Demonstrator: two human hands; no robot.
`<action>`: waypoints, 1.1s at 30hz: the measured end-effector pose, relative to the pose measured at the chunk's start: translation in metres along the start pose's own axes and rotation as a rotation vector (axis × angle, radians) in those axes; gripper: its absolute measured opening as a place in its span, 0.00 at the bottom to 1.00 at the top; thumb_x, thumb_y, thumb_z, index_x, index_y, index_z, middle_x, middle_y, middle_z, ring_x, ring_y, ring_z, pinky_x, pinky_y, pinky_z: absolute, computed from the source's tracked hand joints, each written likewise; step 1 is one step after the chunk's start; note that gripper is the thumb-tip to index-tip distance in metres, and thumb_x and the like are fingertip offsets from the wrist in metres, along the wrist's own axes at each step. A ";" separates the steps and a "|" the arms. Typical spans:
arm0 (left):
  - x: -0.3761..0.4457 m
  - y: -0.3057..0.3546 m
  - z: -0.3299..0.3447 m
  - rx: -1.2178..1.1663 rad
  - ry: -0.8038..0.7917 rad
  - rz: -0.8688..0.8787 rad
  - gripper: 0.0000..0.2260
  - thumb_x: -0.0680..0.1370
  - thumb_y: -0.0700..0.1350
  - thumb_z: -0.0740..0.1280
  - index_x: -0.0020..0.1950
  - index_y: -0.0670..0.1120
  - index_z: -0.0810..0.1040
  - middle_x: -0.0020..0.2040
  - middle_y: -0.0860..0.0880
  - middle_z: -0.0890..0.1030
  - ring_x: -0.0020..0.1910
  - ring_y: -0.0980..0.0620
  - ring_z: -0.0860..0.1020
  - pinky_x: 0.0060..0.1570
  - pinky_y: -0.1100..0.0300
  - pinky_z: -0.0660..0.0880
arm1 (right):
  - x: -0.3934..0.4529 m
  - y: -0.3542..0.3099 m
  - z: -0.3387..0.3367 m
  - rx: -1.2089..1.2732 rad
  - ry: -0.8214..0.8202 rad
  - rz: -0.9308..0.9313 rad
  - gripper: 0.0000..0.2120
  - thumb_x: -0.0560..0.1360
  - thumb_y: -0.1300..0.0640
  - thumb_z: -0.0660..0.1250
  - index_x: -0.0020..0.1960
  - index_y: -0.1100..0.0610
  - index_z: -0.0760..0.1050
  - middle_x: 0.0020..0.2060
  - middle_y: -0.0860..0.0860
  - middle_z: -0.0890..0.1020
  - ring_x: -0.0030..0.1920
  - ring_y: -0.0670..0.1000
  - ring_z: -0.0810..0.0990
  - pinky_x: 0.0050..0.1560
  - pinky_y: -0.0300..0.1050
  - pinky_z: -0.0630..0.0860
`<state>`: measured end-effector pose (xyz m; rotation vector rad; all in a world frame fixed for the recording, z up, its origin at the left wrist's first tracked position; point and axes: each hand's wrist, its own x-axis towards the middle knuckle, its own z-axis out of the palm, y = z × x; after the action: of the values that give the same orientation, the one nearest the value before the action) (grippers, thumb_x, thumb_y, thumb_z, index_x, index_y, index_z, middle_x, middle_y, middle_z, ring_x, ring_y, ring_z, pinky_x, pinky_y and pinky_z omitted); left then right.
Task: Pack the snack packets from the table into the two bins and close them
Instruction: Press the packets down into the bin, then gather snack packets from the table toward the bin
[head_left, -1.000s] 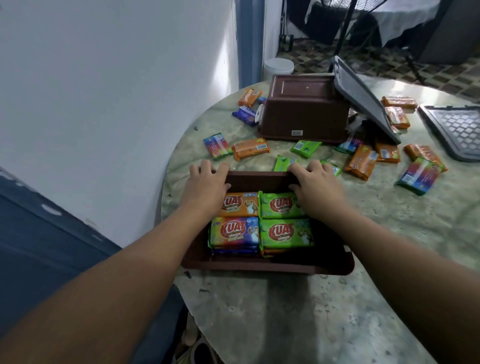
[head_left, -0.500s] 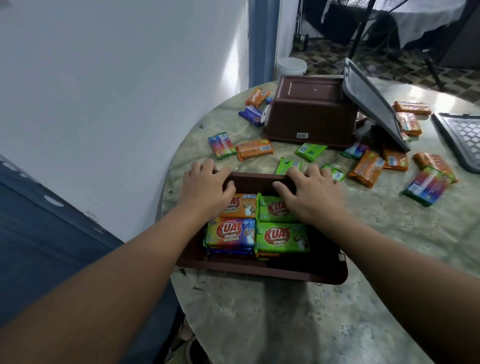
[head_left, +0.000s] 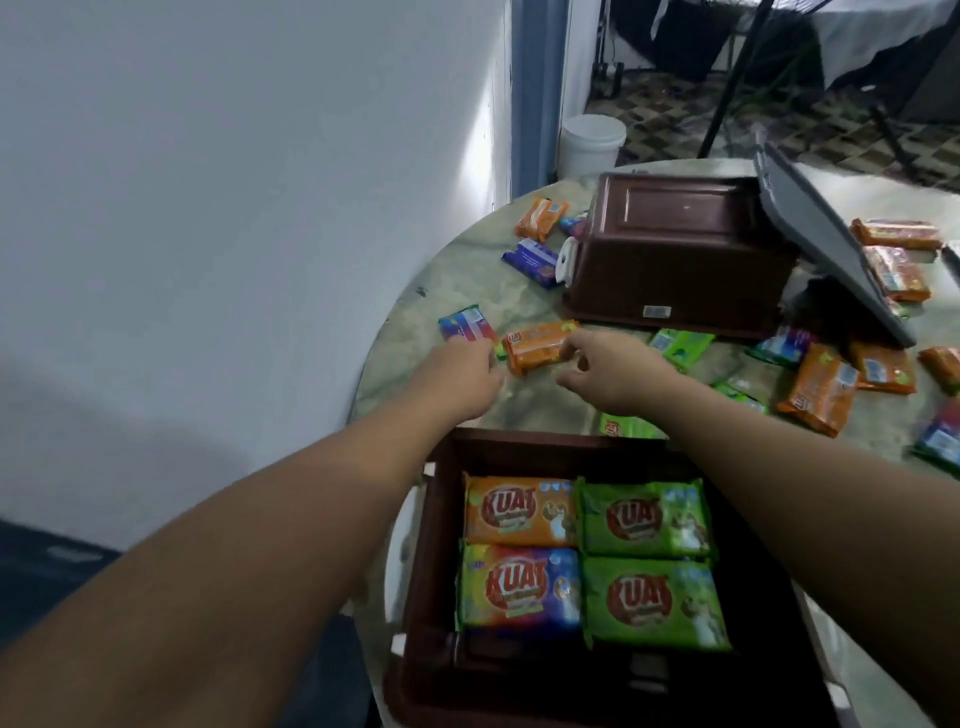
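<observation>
Just ahead of both hands an orange packet (head_left: 537, 345) lies flat, its long axis running across between them. The right hand (head_left: 610, 371) is seen loosely curled, fingertips at the packet's right end, nothing pinched yet. The left hand (head_left: 460, 382) reaches, relaxed, at its left end. Behind the wrists sits the open bin (head_left: 441, 545), 4 packets showing.

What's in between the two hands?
In the head view, an orange packet lies on the table between the left hand and the right hand. Both hands are at its ends.
</observation>
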<state>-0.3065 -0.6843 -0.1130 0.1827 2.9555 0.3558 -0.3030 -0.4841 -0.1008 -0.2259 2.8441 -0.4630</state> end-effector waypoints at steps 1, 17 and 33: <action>0.010 -0.005 0.002 0.053 -0.022 -0.004 0.06 0.81 0.51 0.64 0.55 0.49 0.73 0.56 0.44 0.77 0.52 0.46 0.75 0.43 0.54 0.71 | 0.011 0.000 0.003 -0.008 -0.013 0.000 0.17 0.78 0.47 0.70 0.65 0.49 0.75 0.60 0.53 0.79 0.59 0.56 0.78 0.57 0.49 0.75; 0.099 -0.042 0.021 0.658 -0.123 0.356 0.36 0.77 0.39 0.67 0.81 0.51 0.53 0.73 0.43 0.63 0.65 0.38 0.68 0.47 0.51 0.70 | 0.098 0.003 0.036 -0.374 -0.139 -0.023 0.40 0.75 0.50 0.68 0.81 0.47 0.54 0.75 0.54 0.63 0.72 0.60 0.63 0.70 0.61 0.65; 0.035 -0.027 0.001 -0.170 0.092 0.094 0.33 0.67 0.64 0.71 0.65 0.52 0.63 0.53 0.50 0.74 0.47 0.49 0.76 0.43 0.52 0.75 | 0.018 -0.002 0.003 -0.080 0.201 -0.002 0.33 0.67 0.35 0.69 0.63 0.52 0.63 0.55 0.54 0.74 0.54 0.59 0.77 0.47 0.52 0.76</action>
<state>-0.3429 -0.7048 -0.1257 0.2920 2.9934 0.6416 -0.3190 -0.4898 -0.1069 -0.2084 3.0627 -0.3930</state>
